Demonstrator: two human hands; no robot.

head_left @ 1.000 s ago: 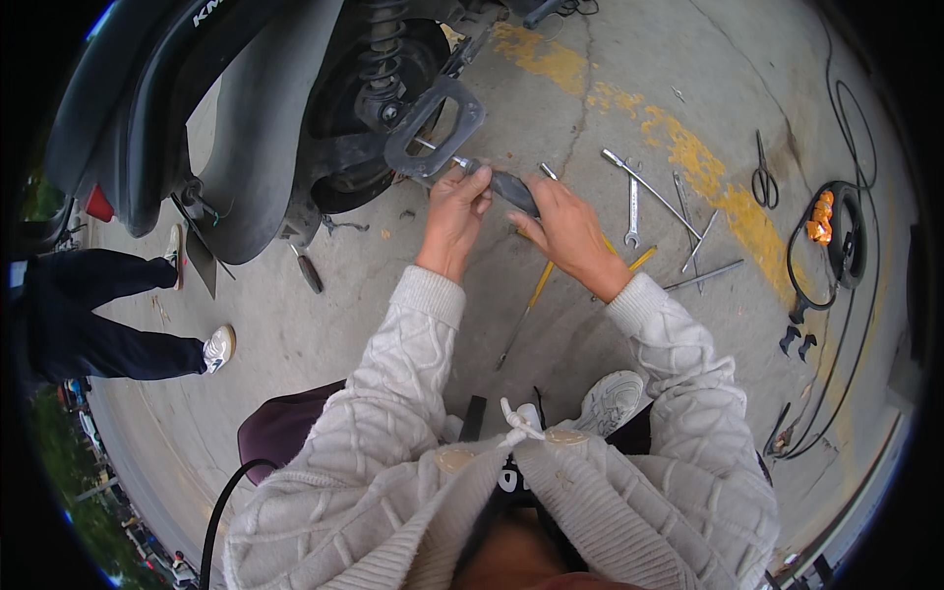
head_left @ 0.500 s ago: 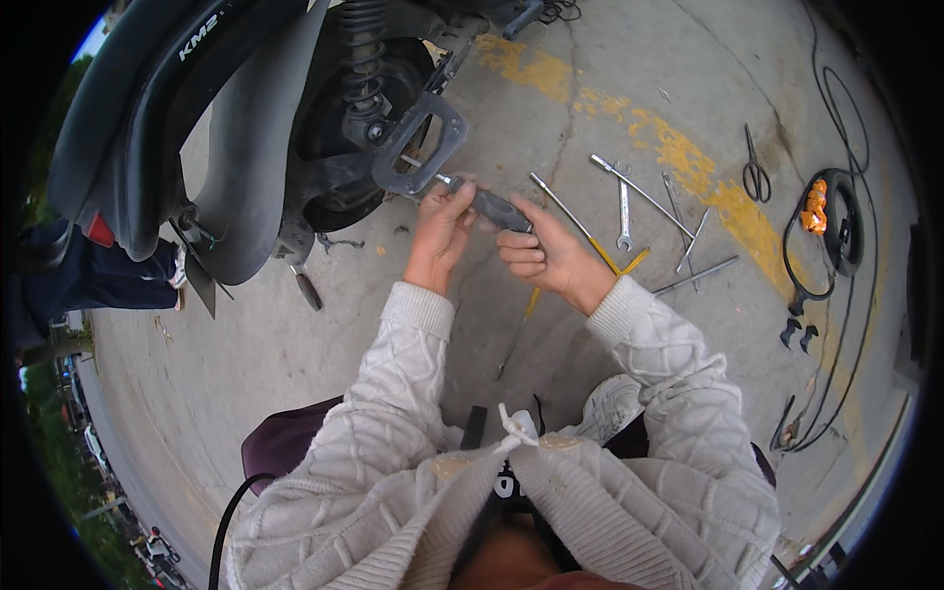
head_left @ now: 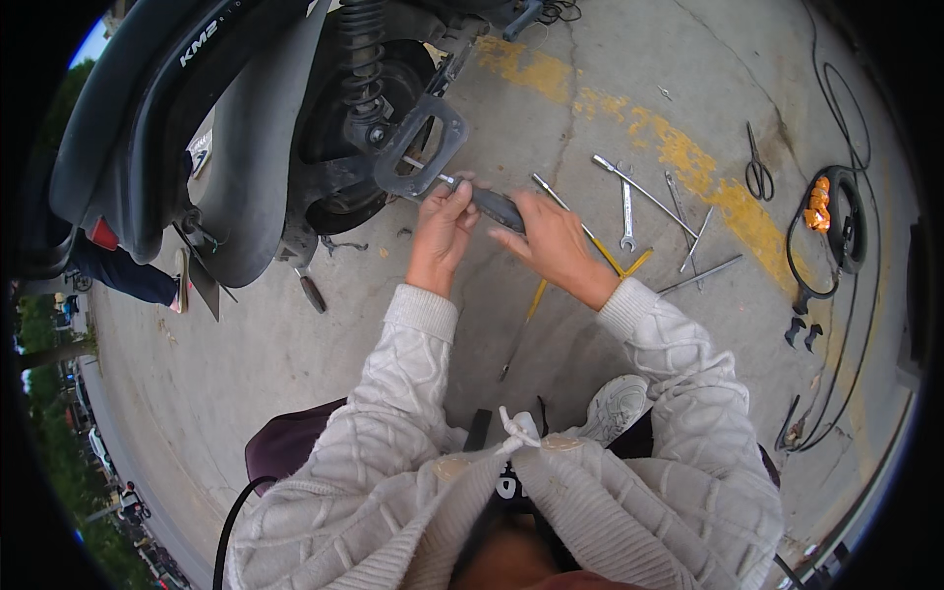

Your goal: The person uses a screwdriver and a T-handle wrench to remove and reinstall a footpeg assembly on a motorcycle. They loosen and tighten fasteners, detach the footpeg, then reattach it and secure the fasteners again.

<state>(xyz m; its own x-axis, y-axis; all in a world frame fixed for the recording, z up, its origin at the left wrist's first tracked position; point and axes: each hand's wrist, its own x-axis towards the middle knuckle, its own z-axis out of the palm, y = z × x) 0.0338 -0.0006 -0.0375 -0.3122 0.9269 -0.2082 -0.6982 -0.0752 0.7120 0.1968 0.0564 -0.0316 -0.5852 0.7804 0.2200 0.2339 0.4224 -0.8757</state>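
Note:
In front of me a dark-handled screwdriver (head_left: pixel 495 206) points up and left at a dark looped metal bracket (head_left: pixel 454 138) beside the scooter's rear wheel (head_left: pixel 339 202). Its metal shaft shows at the bracket's opening; the tip cannot be made out. My left hand (head_left: pixel 442 224) pinches the front of the handle near the metal collar. At the handle's rear end, my right hand (head_left: pixel 559 246) is turned back upward, with its fingers bent over the handle. The right thumb sticks out below, apart from it.
A black coil spring (head_left: pixel 362 49) rises above the wheel. To the right lie a yellow-handled tool (head_left: pixel 608 258), a combination wrench (head_left: pixel 627 211), a T-handle wrench (head_left: pixel 654 202), scissors (head_left: pixel 757 177) and a black hose (head_left: pixel 870 285). Another person's leg (head_left: pixel 133 273) stands left beyond the scooter.
My right hand has rolled over on the handle, from fingers curled beneath to its back upward and thumb sticking out below. My left hand keeps its pinch. The other person's feet have shifted.

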